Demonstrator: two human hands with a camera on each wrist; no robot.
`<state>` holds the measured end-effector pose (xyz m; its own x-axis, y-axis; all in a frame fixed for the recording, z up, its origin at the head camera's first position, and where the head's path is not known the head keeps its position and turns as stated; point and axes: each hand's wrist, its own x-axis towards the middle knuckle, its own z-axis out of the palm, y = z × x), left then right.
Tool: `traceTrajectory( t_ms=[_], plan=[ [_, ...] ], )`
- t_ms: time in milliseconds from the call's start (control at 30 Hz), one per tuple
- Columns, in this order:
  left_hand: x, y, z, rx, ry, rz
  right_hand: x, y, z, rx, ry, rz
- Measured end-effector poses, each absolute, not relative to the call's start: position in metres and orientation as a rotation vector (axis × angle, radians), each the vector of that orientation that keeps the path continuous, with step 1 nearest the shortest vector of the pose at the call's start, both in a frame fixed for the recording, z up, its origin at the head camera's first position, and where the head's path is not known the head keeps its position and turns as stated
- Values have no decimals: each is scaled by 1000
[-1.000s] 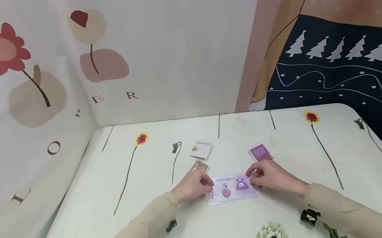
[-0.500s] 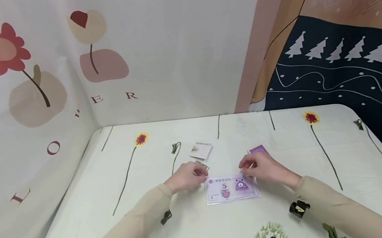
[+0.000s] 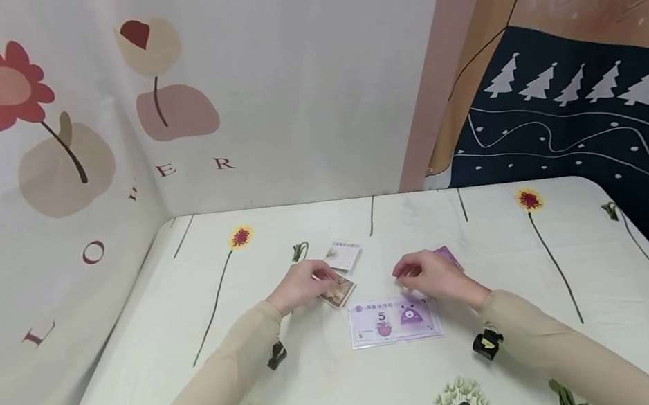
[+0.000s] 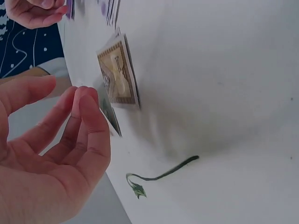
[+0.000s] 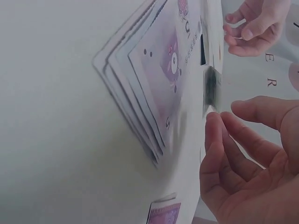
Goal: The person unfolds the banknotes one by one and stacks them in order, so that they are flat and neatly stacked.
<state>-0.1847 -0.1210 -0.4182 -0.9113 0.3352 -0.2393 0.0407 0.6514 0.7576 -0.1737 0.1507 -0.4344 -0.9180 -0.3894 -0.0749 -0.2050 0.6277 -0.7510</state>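
Observation:
A stack of purple play-money notes [image 3: 395, 321] marked with a 5 lies flat in front of the hands; the right wrist view shows several layers in the stack [image 5: 159, 74]. My left hand [image 3: 304, 284] hovers at a small brown folded note [image 3: 341, 289]. In the left wrist view, the thumb of that hand [image 4: 56, 149] stands apart from bent fingers, with nothing held and a gap to the brown note [image 4: 117, 72]. Beyond the stack, my right hand [image 3: 438, 276] is in the air with loosely bent fingers and holds nothing. It partly covers a small purple note [image 3: 449, 256].
Behind the brown note lies a whitish folded note [image 3: 344, 255]. The tablecloth [image 3: 384, 389] has printed flowers and stems. Fabric walls [image 3: 283, 96] stand behind and to the left, with dark cloth [image 3: 577, 123] at the right. Both wrists wear black devices [image 3: 488, 344].
Both hands have left the purple stack's upper edge. The left hand has moved away and left to the brown note; the right has moved away and slightly left. The stack lies almost unchanged.

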Motion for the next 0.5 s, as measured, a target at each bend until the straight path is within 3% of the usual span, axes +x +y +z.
traceTrajectory(
  t_ms=[500],
  plan=[
    [-210, -133, -427, 94, 2528, 1259, -203, 123, -439, -439, 2655, -1347]
  ],
)
